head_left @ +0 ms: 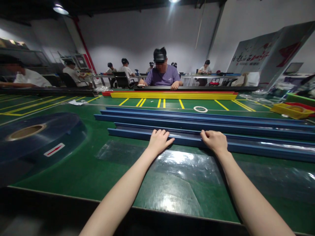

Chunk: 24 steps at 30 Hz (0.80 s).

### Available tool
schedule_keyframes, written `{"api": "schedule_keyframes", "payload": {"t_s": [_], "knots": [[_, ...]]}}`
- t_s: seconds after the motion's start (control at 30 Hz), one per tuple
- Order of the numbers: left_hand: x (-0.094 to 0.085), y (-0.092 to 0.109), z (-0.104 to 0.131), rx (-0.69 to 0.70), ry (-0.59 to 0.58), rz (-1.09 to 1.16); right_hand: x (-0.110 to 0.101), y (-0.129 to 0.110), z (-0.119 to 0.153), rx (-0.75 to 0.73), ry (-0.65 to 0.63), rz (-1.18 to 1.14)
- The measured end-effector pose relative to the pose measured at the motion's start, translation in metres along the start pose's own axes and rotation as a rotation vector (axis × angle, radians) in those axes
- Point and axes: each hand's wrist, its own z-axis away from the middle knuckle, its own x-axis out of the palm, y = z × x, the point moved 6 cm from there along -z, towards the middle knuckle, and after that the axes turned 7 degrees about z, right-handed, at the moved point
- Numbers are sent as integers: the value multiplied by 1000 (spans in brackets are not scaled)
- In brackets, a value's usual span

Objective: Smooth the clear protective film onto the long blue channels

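Observation:
A long blue channel (133,133) lies across the green table, with shiny clear film (183,134) inside it. My left hand (158,141) rests on the channel, its thumb stretched out to the right and its fingers over the trough. Farther right, my right hand (216,141) is closed at the same channel, its fingers curled down; what they hold is hidden. Nearer to me, between my forearms, a loose sheet of clear film (187,164) lies flat on the table. Another blue channel (152,120) runs parallel just behind.
A large roll of film (61,131) lies on the left. Behind the channels are a white ring (200,109) and a yellow channel (172,95). Yellow bins (290,110) stand at the right. A person in purple (162,75) sits opposite; others sit farther back.

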Motion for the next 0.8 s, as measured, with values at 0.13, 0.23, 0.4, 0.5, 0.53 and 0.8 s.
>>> {"api": "schedule_keyframes", "payload": {"t_s": [0.13, 0.23, 0.4, 0.5, 0.53, 0.8], "knots": [[0, -2, 2, -12, -9, -9, 0, 11, 2, 29, -23, 10], [0, -1, 2, -22, -19, -16, -1, 11, 2, 47, -40, 3], [0, 0, 1, -33, -32, -19, -1, 10, 1, 60, -78, -3], [0, 0, 1, -33, -44, -24, 0, 10, 2, 63, -106, 0], [1, 0, 1, -34, -47, -25, 1, 10, 2, 63, -111, -1], [1, 0, 1, -34, -33, -2, -6, 7, 3, 12, -40, -34]]}}
